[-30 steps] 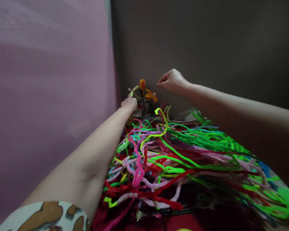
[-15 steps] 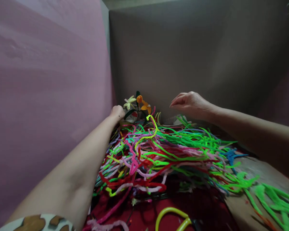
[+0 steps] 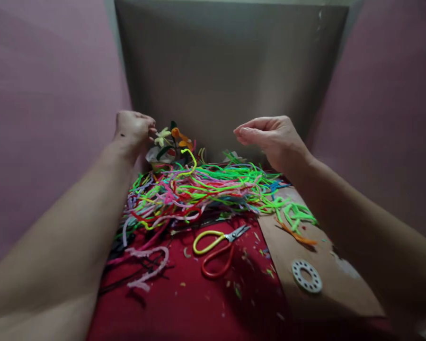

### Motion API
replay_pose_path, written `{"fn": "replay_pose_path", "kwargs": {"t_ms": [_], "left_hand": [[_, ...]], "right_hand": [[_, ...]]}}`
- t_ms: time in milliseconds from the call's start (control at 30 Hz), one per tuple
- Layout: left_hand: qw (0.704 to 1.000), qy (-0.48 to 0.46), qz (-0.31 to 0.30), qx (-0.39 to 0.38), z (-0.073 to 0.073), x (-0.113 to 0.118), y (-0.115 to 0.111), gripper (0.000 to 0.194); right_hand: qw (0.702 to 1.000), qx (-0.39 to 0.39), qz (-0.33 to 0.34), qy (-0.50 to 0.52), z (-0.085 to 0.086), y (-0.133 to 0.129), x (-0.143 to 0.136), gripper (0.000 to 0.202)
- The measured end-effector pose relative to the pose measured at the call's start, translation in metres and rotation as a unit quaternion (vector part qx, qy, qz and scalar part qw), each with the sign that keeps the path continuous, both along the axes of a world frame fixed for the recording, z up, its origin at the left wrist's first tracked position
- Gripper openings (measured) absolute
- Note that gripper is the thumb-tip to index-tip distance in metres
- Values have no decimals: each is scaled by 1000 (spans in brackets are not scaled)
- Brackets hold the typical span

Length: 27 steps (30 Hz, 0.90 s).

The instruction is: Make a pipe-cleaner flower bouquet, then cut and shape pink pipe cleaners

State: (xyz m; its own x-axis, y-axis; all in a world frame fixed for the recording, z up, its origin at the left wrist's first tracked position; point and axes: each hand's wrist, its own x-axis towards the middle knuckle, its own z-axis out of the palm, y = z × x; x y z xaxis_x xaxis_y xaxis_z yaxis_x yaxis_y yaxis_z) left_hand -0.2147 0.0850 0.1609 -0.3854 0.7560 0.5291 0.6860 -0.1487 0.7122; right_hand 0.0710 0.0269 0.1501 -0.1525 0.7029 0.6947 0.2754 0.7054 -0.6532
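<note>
Scissors (image 3: 222, 246), yellow and red handles, on red surface (image 3: 184, 312); white perforated ring (image 3: 297, 277) flat on brown sheet (image 3: 287, 241)

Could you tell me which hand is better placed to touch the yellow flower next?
Probably the left hand: its fingers are close beside the flower, while the right hand is farther off, past the orange flowers.

Left hand (image 3: 133, 129) near pale flower (image 3: 162, 137)

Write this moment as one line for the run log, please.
left hand: beside pale flower, grip unclear | right hand: raised, fingertips together, no item visible | scissors: lying on red cloth
</note>
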Motion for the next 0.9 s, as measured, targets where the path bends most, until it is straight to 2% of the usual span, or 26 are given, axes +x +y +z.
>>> {"fn": "replay_pose_path", "kwargs": {"t_ms": [133, 233, 300, 333, 400, 433, 467, 500, 567, 633, 700, 767, 900], "left_hand": [[993, -34, -109, 43, 6, 54, -54, 37], [980, -27, -198, 0, -5, 91, -94, 34], [957, 52, -278, -71, -21, 111, -115, 31], [928, 114, -329, -130, -31, 119, -122, 32], [892, 167, -373, -196, -57, 130, -131, 25], [853, 239, -401, -233, -72, 133, -133, 24], [822, 312, -405, -251, -87, 134, -134, 25], [804, 381, -376, -260, -101, 134, -133, 27], [790, 467, -302, -257, -127, 133, -131, 36], [774, 490, -312, -252, -144, 130, -128, 39], [770, 486, -339, -236, -151, 129, -125, 38], [770, 479, -358, -221, -151, 130, -122, 35], [771, 490, -347, -213, -150, 134, -113, 29]], "right_hand": [[993, -62, -1, 102, -35, -33, 20, 22], [983, -109, -8, 150, -64, -43, 39, 27], [977, -130, -4, 172, -78, -44, 50, 29], [974, -136, -3, 181, -83, -43, 56, 29], [970, -140, -7, 197, -88, -43, 67, 29], [969, -140, -12, 203, -90, -43, 72, 28], [968, -140, -18, 209, -90, -43, 76, 28], [967, -140, -21, 213, -90, -43, 80, 28], [964, -141, -21, 224, -90, -43, 83, 26], [961, -143, -13, 236, -90, -40, 82, 25], [959, -147, -4, 244, -91, -36, 75, 26], [958, -155, 3, 242, -94, -32, 66, 26], [972, -136, -34, 188, -112, -30, 53, 27]]}}
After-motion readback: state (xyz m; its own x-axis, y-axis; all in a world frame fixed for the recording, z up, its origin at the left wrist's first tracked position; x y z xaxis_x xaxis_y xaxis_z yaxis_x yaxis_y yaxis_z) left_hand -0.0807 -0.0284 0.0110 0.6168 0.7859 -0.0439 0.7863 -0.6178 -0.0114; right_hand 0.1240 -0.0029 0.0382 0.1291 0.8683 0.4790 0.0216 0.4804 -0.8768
